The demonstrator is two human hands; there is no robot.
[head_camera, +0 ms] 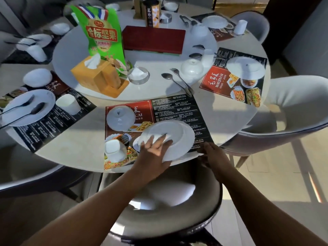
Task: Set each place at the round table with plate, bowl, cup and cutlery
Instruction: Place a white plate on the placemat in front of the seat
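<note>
1. Plate (pixel 177 137) is overhanging near placemat's (pixel 177 110) front edge; judging it stiff, slick, breakable.
2. Left hand (pixel 154 150) is pressing straight fingers on it; rim-pinch seems safest.
3. Right hand (pixel 213 153) is hovering beside; fingers unreadable.

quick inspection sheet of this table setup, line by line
surface: round table, turntable in the middle, printed mat at the near place
job's things: plate, cup and base-up bowl on mat; spoon and fork beyond it, partly on turntable
clutter: snack bag, tissue box, red box on turntable
hands: left hand flat on plate; right hand at mat's corner
cables: nothing seen
surroundings: chairs round the table
</note>
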